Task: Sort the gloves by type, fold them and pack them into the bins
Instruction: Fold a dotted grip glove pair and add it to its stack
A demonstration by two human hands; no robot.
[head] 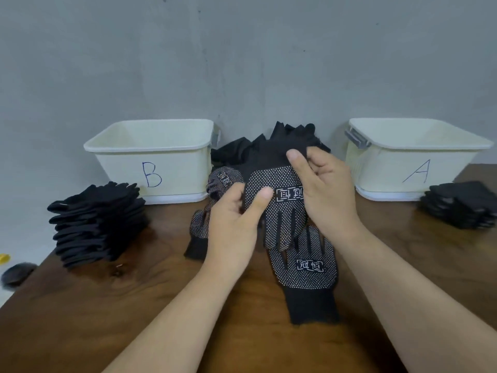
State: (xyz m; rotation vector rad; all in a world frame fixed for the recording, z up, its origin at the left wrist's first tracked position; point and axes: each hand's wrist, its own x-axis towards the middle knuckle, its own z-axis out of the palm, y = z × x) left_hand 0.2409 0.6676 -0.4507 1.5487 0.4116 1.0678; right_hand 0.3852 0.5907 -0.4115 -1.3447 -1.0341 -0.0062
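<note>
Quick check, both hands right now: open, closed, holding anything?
Left hand: closed in a grip on the dotted glove, thumb on its palm side.
Right hand: closed in a grip on the same dotted glove, at its upper right edge.

Resting on the wooden desk [161,305]: bin B [153,170], bin A [408,168], two glove stacks [96,224] [462,205], loose dotted gloves [306,267].

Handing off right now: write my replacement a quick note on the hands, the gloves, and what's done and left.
Left hand and right hand both hold one dotted glove above the table.
Another dotted glove lies flat below it; an unsorted heap sits behind.
Folded stacks wait by bin B and bin A.
Left: sort and fold the rest, pack the bins.
</note>
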